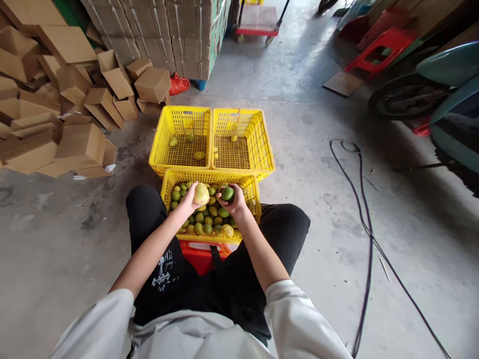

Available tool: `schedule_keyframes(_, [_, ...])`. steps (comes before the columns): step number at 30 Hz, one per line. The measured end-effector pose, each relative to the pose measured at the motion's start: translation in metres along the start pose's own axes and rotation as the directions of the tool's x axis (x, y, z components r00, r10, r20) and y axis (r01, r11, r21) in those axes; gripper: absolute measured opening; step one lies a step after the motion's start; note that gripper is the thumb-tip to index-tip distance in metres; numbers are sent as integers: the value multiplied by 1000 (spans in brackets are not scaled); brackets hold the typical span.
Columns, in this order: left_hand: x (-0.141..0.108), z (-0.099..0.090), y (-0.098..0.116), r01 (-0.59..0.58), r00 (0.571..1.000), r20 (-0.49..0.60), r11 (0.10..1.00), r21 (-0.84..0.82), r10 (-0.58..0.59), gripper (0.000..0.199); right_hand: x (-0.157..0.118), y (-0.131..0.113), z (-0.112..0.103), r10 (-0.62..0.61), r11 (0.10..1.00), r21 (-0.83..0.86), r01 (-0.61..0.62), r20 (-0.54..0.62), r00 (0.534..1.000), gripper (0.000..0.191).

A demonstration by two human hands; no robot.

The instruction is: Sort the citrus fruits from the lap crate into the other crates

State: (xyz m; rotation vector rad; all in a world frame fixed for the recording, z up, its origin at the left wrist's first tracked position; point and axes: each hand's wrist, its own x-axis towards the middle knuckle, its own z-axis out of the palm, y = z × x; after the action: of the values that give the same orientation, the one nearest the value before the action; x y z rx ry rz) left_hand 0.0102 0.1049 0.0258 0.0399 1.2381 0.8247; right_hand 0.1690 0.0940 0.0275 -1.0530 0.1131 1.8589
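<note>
With its fingers the left hand (pixel 188 200) grasps a pale yellow fruit (pixel 201 194) and the right hand (pixel 238 202) a green fruit (pixel 226 194), both above the well-filled near basket (pixel 202 239), while the far left basket (pixel 160 144) and far right basket (pixel 264 144) contain only few pieces.

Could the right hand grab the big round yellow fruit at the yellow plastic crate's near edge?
Probably yes: the big yellow fruit lies uncovered, close to the right hand, but that hand holds a dark green fruit.

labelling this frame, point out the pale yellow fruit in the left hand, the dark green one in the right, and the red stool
pale yellow fruit (pixel 201 194): head view, its middle
dark green fruit (pixel 227 194): head view, its middle
red stool (pixel 386 49): head view, seat
</note>
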Motion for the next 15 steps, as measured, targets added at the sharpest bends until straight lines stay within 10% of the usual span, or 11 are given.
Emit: schedule_keyframes(15, [-15,5,4,-275,961,-31,961,-24,274,10,-7,1,9,-144,989,-15,146,69,987,27])
